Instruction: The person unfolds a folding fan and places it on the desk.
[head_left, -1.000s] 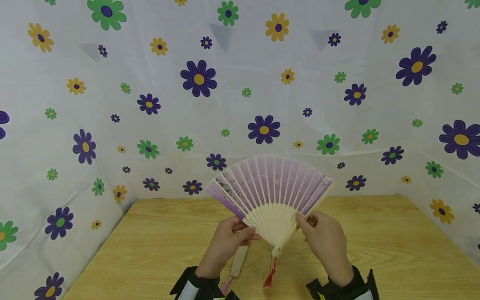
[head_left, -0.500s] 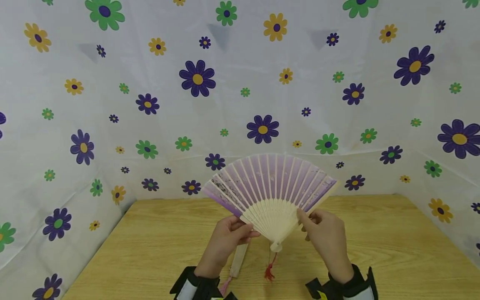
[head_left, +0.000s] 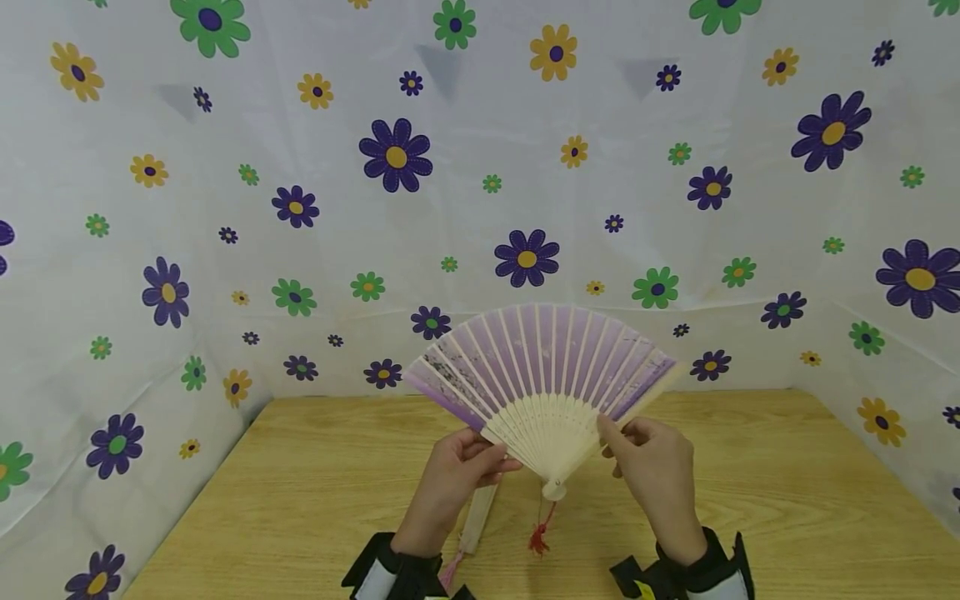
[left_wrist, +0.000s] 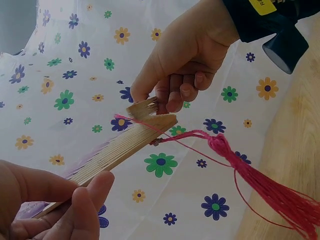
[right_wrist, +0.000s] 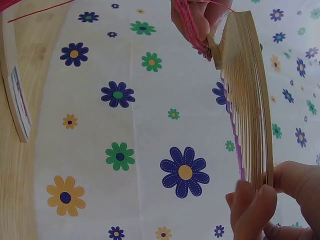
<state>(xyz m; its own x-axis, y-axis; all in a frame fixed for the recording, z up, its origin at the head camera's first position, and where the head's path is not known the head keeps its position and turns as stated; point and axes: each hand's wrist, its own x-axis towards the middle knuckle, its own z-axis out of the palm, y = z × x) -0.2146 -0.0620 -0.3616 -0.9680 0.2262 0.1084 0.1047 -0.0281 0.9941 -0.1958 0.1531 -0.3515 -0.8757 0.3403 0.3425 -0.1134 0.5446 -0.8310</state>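
A purple folding fan (head_left: 547,346) with pale wooden ribs is spread wide above the table in the head view. My left hand (head_left: 457,475) pinches its left outer rib between thumb and fingers. On the other side, my right hand (head_left: 651,467) pinches the right outer rib the same way. From the pivot at the bottom hangs a red tassel (head_left: 538,537). The left wrist view shows the fan's stacked ribs (left_wrist: 125,147) edge-on, with the tassel (left_wrist: 260,185) trailing off to the right. In the right wrist view the ribs (right_wrist: 250,100) run down into my right fingers (right_wrist: 255,210).
A second fan, folded shut (head_left: 477,521), lies on the wooden table (head_left: 315,475) below my left hand, with a pink tassel (head_left: 450,573). A white cloth (head_left: 465,217) printed with flowers stands around the table's back and sides.
The fan has been spread slightly wider and lifted a little, with its pivot and red tassel higher than before. Both hands have kept their pinch, and the folded fan has stayed put.
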